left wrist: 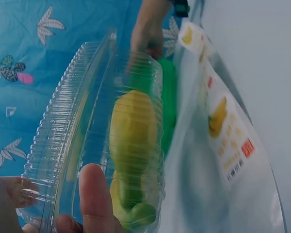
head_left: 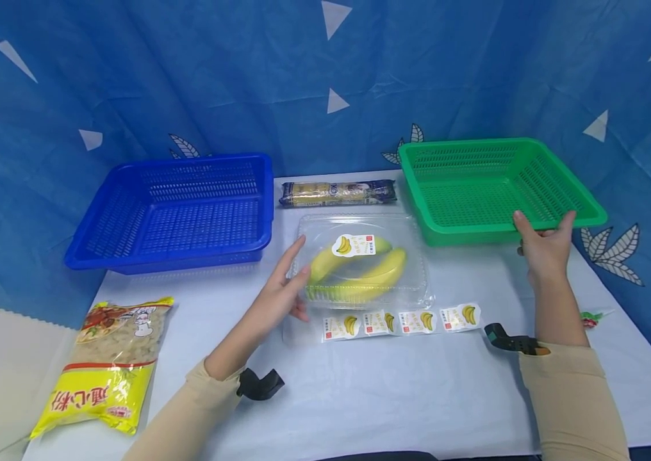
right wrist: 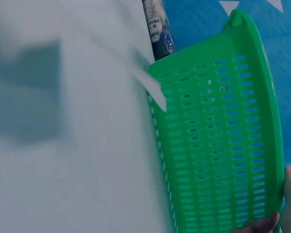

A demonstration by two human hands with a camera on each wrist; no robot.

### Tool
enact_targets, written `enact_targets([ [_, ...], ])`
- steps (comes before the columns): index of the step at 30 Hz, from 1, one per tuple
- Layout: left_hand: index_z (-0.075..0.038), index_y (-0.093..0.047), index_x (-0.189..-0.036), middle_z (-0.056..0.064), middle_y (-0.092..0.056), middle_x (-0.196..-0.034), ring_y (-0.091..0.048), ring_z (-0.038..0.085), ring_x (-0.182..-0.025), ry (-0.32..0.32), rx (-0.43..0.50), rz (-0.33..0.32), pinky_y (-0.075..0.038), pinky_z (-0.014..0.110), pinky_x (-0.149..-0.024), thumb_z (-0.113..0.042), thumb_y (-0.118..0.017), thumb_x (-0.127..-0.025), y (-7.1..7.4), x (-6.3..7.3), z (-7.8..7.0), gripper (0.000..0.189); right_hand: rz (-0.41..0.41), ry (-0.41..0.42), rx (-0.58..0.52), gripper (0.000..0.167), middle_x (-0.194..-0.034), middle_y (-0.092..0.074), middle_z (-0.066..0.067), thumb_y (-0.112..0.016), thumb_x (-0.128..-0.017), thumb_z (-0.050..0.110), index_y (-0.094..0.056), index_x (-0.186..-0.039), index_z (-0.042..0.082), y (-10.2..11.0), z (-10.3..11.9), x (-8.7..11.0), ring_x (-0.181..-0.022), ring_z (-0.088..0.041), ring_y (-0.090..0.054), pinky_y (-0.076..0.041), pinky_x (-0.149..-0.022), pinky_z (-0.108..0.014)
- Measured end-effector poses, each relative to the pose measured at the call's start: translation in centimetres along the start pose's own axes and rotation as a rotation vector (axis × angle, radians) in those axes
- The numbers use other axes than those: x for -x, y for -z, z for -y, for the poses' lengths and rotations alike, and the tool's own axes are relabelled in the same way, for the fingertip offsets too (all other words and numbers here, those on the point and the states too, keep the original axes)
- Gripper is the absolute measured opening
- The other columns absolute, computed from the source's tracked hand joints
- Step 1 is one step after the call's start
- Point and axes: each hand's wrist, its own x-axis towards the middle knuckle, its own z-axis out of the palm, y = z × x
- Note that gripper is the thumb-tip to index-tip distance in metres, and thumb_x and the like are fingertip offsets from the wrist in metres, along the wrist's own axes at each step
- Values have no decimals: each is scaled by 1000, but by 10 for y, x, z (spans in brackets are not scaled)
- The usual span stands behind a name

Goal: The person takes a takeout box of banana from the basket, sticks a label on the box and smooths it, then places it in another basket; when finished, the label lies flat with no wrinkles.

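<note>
A clear plastic clamshell box (head_left: 412, 275) holds yellow-green bananas (head_left: 380, 272), and a banana sticker (head_left: 354, 245) is on its lid. My left hand (head_left: 276, 294) grips the box's left end; in the left wrist view the thumb (left wrist: 94, 194) lies along the near side, with fingers at the lid edge. At the right, the green basket (head_left: 437, 238) has its front rim between the thumb and fingers of my right hand (head_left: 550, 250). In the right wrist view, the thumb is on the rim and the fingertips are on the perforated wall.
A strip of banana stickers (head_left: 418, 322) lies before the box. Behind it is a packet of noodles (head_left: 337, 193). At the left stand a blue basket (head_left: 170, 261) and a yellow pasta bag (head_left: 106, 365). A small red-green wrapped item (head_left: 591, 319) lies by the right table edge.
</note>
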Motion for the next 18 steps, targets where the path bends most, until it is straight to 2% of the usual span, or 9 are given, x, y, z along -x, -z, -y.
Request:
enact_targets([
  [4, -56, -16, -152, 3, -12, -165, -54, 19, -62, 11, 44, 24, -60, 42, -60, -41, -43, -106, -6, 7, -8, 56, 5, 5, -16, 116, -65, -49, 11, -72, -83, 51, 21, -153, 42, 1, -1, 0, -56, -5, -44, -44, -54, -19],
  [8, -57, -17, -151, 3, -13, -165, -54, 19, -61, -1, 78, 45, -60, 42, -60, -39, -42, -106, -11, 13, -17, 54, 9, 7, -21, 116, -65, -49, 11, -72, -83, 51, 21, -153, 42, 2, -2, -1, -56, -6, -44, -44, -54, -19],
  [11, -58, -18, -150, 11, -35, -157, -53, 18, -59, -6, 94, 63, -60, 43, -60, -40, -43, -106, -17, 15, -23, 54, 9, 6, -25, 116, -65, -49, 11, -72, -83, 51, 21, -153, 43, 3, -2, -1, -55, -6, -44, -44, -53, -19],
  [14, -56, -18, -151, 18, -50, -144, -53, 17, -56, -13, 117, 87, -60, 44, -61, -41, -43, -106, -24, 15, -27, 54, 3, 7, -23, 116, -65, -50, 10, -72, -83, 51, 20, -153, 43, 3, -3, -1, -54, -6, -45, -45, -53, -19],
  [16, -55, -18, -152, 15, -48, -146, -52, 16, -55, -19, 128, 96, -60, 43, -59, -42, -44, -105, -30, 13, -28, 55, -1, 12, -29, 116, -66, -50, 10, -72, -83, 50, 19, -154, 42, 3, -3, -1, -55, -5, -45, -45, -53, -19],
  [18, -55, -19, -151, 11, -39, -154, -51, 16, -54, -33, 137, 108, -60, 43, -58, -42, -44, -105, -36, 11, -31, 54, -6, 18, -39, 116, -66, -51, 10, -73, -83, 49, 19, -154, 42, 3, -4, -1, -55, -5, -44, -44, -52, -19],
])
